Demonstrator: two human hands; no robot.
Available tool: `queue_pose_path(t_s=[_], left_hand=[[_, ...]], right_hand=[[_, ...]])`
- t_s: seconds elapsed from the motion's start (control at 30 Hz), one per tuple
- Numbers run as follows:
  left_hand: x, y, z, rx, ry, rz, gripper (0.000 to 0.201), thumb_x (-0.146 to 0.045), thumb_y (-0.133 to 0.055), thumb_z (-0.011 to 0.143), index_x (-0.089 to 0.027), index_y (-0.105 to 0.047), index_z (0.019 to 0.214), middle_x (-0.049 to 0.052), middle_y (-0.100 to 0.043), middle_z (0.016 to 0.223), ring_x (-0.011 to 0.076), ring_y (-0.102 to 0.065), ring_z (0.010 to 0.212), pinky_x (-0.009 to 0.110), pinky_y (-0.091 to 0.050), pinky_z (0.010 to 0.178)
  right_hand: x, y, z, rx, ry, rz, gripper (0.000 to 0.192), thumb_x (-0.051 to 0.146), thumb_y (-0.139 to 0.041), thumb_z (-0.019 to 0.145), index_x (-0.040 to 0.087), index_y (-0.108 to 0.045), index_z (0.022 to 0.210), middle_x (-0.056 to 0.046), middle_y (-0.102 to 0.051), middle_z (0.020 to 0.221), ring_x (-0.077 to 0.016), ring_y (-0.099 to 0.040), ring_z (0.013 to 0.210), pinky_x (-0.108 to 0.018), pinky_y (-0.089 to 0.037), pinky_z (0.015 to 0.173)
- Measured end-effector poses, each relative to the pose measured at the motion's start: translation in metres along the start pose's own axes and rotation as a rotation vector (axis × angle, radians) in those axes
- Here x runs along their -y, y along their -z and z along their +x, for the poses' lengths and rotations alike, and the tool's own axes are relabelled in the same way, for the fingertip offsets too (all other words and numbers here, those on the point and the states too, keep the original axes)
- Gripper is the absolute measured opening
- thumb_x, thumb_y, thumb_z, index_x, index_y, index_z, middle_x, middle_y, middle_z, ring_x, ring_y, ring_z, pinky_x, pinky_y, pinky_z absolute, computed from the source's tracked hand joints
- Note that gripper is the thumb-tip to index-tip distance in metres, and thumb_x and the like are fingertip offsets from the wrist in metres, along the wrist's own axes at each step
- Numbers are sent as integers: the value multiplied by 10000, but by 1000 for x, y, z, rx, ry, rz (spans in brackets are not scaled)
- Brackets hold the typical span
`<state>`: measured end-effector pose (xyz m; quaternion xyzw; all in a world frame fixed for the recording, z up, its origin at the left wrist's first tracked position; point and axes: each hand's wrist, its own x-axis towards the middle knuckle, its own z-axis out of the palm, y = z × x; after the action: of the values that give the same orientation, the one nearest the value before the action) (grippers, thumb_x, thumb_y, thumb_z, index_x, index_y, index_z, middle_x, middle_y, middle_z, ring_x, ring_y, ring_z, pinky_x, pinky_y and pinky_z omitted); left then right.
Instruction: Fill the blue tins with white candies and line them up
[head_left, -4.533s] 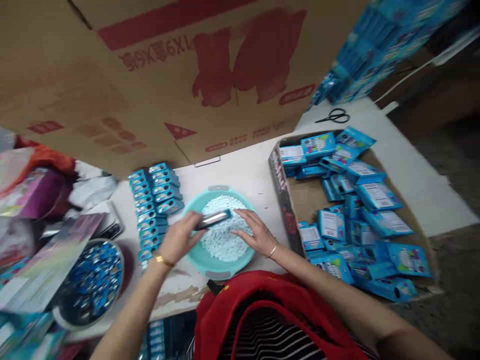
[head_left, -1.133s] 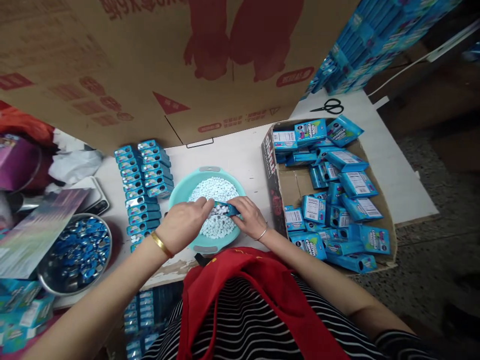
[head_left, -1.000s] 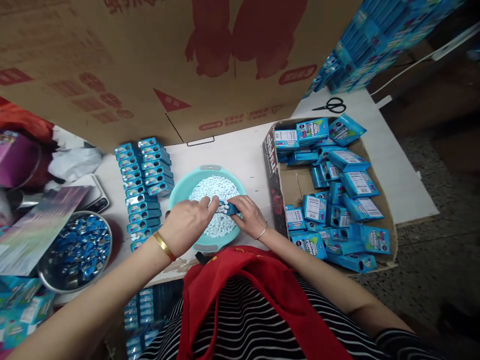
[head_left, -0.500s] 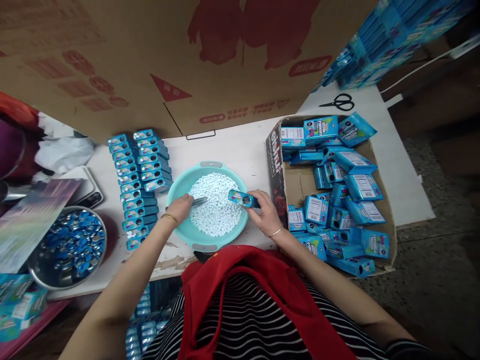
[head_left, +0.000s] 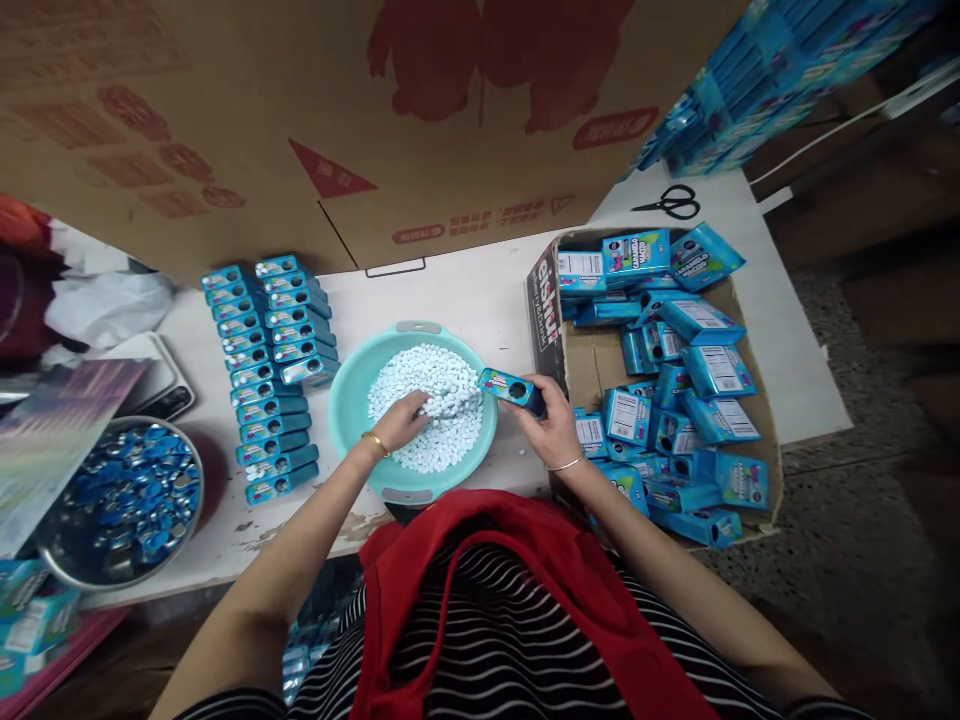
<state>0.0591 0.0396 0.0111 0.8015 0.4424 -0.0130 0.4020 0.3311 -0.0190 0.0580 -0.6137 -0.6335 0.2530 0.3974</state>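
Observation:
A teal basin heaped with small white pellets stands on the white table in front of me. My left hand is pressed down into the pellets with its fingers curled; anything it holds is hidden. My right hand grips a small blue box with a round window. It holds the box level over the basin's right rim.
Two rows of small blue boxes lie left of the basin. A metal bowl of blue pieces sits at the near left. A cardboard tray of blue cartons stands on the right. Behind are scissors and a big cardboard box.
The hands pulled a silver insert out of the blue box and parted. My left hand took the insert down into the pellets. My right hand carried the box to the right rim.

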Motion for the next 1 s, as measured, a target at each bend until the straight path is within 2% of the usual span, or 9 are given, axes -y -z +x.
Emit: queue_pose_path(t_s=[0.17,0.27,0.33,0.53,0.63,0.77,0.87,0.93,1.0], left_hand=[[-29,62,-39,-97,-150,-35,196,-262,-458,915,-166,-546,1062,77,-607,990,182,-567,890,322,-462,810],[-55,92,-53,-84,-194,45,209,-227,-449,913,-177,-534,1097,77,-607,1013,183,-572,905,327,-467,810],[-72,105,-57,-38,-191,128,210,-212,-438,909,-174,-533,1092,80,-602,1015,194,-576,928,341,-472,825],[-121,122,-56,160,-21,507,228,-170,-402,905,-137,-555,1070,112,-605,1029,229,-608,881,356,-497,737],[-146,126,-55,193,36,653,260,-94,-370,893,-132,-560,1066,115,-616,978,223,-617,817,338,-487,670],[-172,128,-56,190,29,744,269,-66,-347,902,-143,-577,1019,107,-613,926,208,-611,769,328,-472,655],[-167,131,-56,163,-4,745,238,-98,-364,909,-155,-586,974,96,-604,907,211,-606,790,332,-473,677],[-141,130,-56,112,16,690,224,-138,-382,915,-163,-574,1027,89,-600,944,211,-604,823,329,-477,703],[-99,123,-53,72,85,598,233,-182,-402,914,-168,-555,1089,87,-591,1005,212,-603,871,325,-480,733]], right_hand=[[10,-3,1,57,99,-50,269,242,-567,859,211,-543,1125,-92,-623,1036,-259,-574,976,-420,-473,865],[17,-13,3,110,179,-48,307,194,-533,848,198,-535,1155,-106,-617,1055,-269,-557,983,-431,-474,861],[23,-21,3,143,222,-26,339,163,-521,833,193,-533,1171,-110,-616,1069,-270,-546,993,-434,-474,870],[35,-37,2,205,249,2,400,106,-504,798,203,-535,1184,-108,-610,1090,-270,-534,1015,-446,-473,896],[35,-38,-1,221,240,7,424,91,-500,784,205,-536,1190,-108,-610,1102,-273,-533,1033,-453,-473,904],[33,-41,-3,219,239,3,413,91,-500,786,207,-531,1182,-103,-614,1108,-267,-539,1042,-442,-476,911],[29,-41,-3,196,248,11,403,97,-498,796,212,-521,1181,-99,-616,1105,-262,-546,1038,-440,-480,913],[26,-40,-2,172,252,25,397,101,-501,798,210,-516,1180,-101,-619,1097,-262,-552,1030,-443,-485,907],[21,-36,-1,149,237,40,385,117,-508,809,213,-514,1181,-101,-620,1095,-262,-558,1029,-448,-489,900]])
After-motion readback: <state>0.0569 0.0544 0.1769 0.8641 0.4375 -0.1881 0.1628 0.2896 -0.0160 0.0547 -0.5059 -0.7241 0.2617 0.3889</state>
